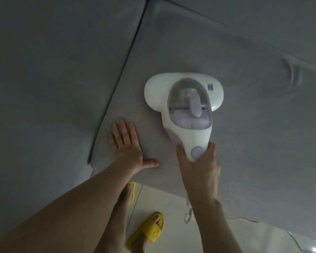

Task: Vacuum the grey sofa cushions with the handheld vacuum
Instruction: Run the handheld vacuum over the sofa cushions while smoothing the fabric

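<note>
A white and lilac handheld vacuum [184,106] lies flat on the grey sofa seat cushion [244,125], its wide head pointing away from me. My right hand [199,167] grips the vacuum's handle end, thumb on the left side and fingers wrapped round the right. My left hand [128,148] presses flat on the same cushion to the left of the vacuum, fingers straight and thumb spread out. A dark seam [120,83] divides this cushion from the neighbouring grey cushion [44,79] on the left.
The sofa's back cushions [244,15] rise at the top. Below the seat's front edge is a pale tiled floor [171,207] with my feet in yellow slippers [148,230]. The vacuum's white cord [189,214] hangs down by my right forearm and trails to the right.
</note>
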